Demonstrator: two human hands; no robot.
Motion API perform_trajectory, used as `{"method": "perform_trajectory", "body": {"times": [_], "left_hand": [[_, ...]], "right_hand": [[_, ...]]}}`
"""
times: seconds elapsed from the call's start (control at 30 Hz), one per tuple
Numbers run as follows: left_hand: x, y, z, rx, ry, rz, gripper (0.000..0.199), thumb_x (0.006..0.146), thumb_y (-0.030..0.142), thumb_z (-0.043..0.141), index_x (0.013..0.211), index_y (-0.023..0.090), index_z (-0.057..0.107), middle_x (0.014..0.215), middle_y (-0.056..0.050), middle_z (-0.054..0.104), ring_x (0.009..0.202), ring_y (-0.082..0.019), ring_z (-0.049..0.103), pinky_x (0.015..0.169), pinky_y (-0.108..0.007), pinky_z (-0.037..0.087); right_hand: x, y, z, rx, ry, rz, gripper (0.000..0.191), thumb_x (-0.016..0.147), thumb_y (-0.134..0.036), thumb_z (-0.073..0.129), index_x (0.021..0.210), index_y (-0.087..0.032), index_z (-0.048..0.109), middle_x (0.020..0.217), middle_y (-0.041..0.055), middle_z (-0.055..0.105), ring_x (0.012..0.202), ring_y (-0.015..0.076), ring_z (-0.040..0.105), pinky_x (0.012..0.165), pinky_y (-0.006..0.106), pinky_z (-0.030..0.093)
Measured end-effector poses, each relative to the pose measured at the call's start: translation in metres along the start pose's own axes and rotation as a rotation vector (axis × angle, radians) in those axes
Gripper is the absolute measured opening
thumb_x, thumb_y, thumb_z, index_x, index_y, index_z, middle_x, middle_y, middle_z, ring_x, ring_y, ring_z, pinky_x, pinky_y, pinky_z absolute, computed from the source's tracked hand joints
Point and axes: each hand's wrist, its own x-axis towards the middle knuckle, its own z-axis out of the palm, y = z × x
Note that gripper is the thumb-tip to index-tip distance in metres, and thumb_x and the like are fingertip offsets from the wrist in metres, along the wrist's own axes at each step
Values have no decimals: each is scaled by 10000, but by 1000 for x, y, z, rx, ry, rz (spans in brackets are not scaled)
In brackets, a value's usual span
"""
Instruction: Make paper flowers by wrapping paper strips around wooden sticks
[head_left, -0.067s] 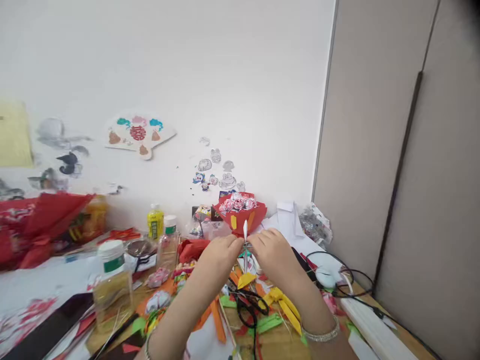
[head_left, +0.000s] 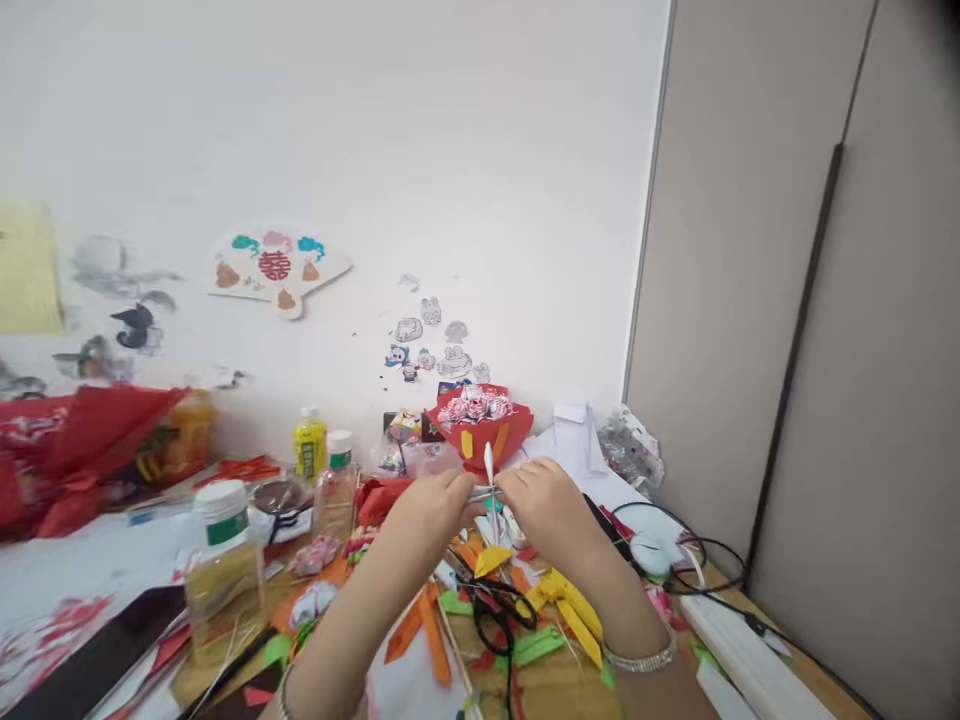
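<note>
Both hands meet at the middle over the cluttered table. My left hand [head_left: 435, 505] is closed in a pinch on one side of a small white folded paper piece [head_left: 489, 462]. On its other side my right hand [head_left: 541, 500] pinches the same piece. One thin white point of it stands up between the hands and another part hangs below. Black-handled scissors [head_left: 495, 612] lie beneath, beside a yellow paper scrap [head_left: 493, 560]. Behind the hands stands a red-wrapped bouquet [head_left: 480, 425] of pink and white paper flowers.
A clear jar with a white lid [head_left: 225, 560] and a yellow bottle [head_left: 310, 443] stand at left, near a large red bouquet [head_left: 90, 450]. Yellow folded strips [head_left: 574, 610], orange strips and green scraps cover the front. At right lie a black cable [head_left: 712, 588] and a white bar [head_left: 750, 655].
My left hand has shifted slightly left, opening a small gap between the hands where more of the white paper shows. My right hand has barely moved.
</note>
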Motion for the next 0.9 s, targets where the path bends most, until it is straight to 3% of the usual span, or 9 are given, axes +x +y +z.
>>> {"method": "perform_trajectory", "body": {"times": [0.13,0.23,0.4,0.5,0.7,0.9], "left_hand": [[-4,-12,0,32,14,31,252,872,212,412,660,163,540,534,4,548,485,-142,512,466,-229,343],[-6,-14,-3,7,58,65,255,885,231,388,700,163,550,573,-1,566,512,-133,513,485,-225,344],[-7,-13,-10,-65,28,68,266,897,255,356,779,163,575,636,-19,601,554,-142,532,522,-237,369],[-8,-13,-13,-149,-14,2,278,897,288,349,827,172,591,692,-35,625,615,-164,561,566,-255,401],[-8,-8,-19,-559,-142,-220,360,838,430,441,1118,218,523,1083,-81,626,956,-224,574,781,-307,442],[1,-2,-13,-932,-49,-435,274,809,429,464,830,182,581,743,-14,635,682,-163,595,608,-244,458]], "right_hand": [[-2,8,1,186,29,-7,68,848,-129,517,865,-159,576,806,33,633,765,176,547,715,287,393],[-5,13,-5,349,60,-2,155,843,-229,554,983,-163,567,925,49,633,860,180,550,749,282,404],[-8,17,-14,433,18,47,126,882,-203,479,877,-172,601,815,34,639,761,164,562,685,266,421],[-7,17,-14,488,15,75,141,890,-208,460,880,-179,598,825,32,631,779,164,556,706,274,427],[-9,16,-16,567,-24,171,269,847,-180,517,1112,-224,533,1045,45,600,974,184,530,830,315,425],[-2,4,-21,577,-61,140,432,835,-240,540,1247,-263,412,1103,40,576,980,183,536,821,314,440]]}}
